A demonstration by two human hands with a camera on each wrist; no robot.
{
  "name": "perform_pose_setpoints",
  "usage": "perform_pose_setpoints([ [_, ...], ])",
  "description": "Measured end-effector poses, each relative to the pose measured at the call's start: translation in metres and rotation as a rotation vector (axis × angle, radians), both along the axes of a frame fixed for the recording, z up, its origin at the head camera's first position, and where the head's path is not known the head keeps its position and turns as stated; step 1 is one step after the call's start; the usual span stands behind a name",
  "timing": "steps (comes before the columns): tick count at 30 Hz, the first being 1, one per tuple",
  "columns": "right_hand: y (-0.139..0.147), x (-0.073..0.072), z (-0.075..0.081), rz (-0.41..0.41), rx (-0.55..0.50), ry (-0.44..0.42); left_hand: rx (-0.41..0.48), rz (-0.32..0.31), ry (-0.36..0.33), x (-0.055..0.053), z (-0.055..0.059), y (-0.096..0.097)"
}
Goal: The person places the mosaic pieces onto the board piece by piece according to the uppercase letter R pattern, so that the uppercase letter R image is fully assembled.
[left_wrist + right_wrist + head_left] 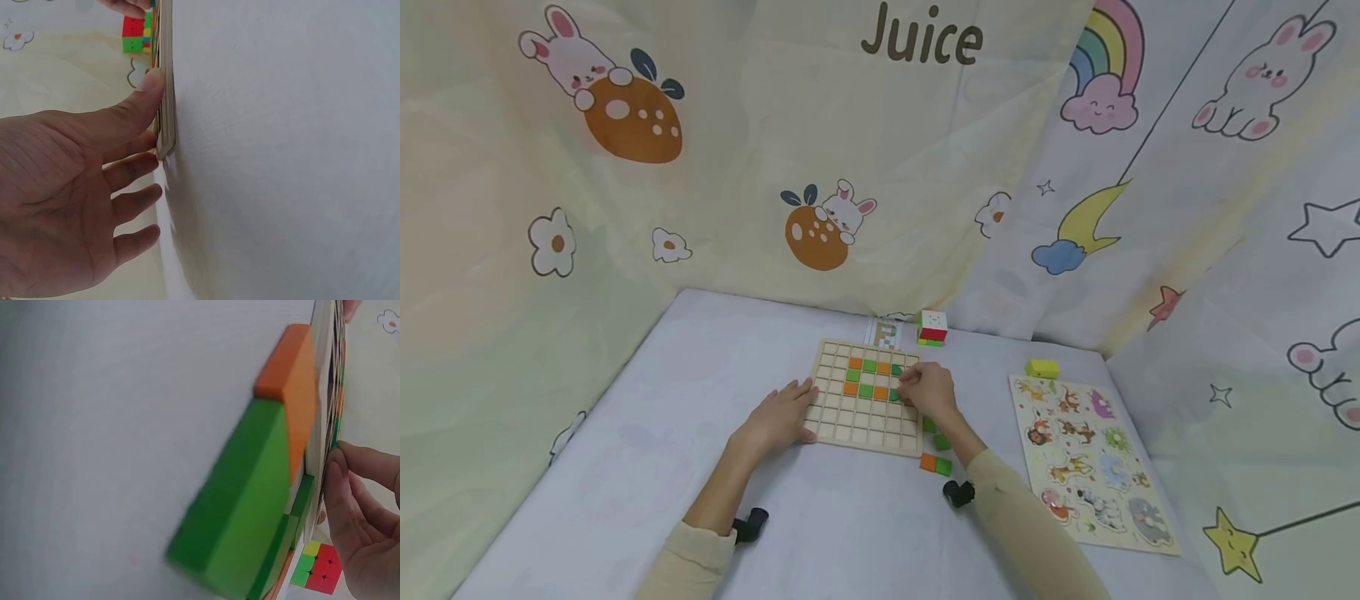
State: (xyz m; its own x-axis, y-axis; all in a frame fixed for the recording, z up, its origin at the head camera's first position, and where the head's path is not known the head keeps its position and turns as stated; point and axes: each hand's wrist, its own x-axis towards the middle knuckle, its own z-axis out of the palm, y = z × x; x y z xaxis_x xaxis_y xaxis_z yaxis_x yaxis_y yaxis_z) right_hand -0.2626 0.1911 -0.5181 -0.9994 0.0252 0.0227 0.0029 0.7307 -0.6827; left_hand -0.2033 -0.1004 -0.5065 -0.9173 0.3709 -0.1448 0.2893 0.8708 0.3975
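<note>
Now, mid-frame, the right hand (931,390) bunches its grip by a green tile (897,370), holding one or not I can't tell, while the left hand (778,417), fingers relaxed, merely braces the wooden board (865,422), so a sideways push could skew everything.

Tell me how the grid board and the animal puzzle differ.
The grid board is divided into small square cells, some filled with orange and green blocks; the animal puzzle bears colourful animal shapes.
The grid board looks roughly square, the animal puzzle a longer rectangle.
In the head view, the animal puzzle looks larger than the grid board.
Both are flat, pale boards lying on the white cloth.
</note>
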Motion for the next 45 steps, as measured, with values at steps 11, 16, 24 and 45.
perform_pose_setpoints([
  [11, 0.005, 0.003, 0.003, 0.014, -0.06, -0.018, -0.004, -0.003, -0.01, 0.001, 0.003, 0.002],
  [16, 0.01, 0.008, 0.009, 0.011, -0.118, -0.058, -0.008, -0.008, -0.01, 0.0, 0.002, 0.001],
  [24, 0.026, 0.018, 0.016, 0.068, -0.086, -0.037, -0.019, -0.015, -0.001, -0.003, -0.002, -0.001],
  [45, 0.069, 0.042, 0.011, 0.086, 0.085, -0.104, -0.012, -0.025, 0.007, -0.001, 0.001, -0.003],
])
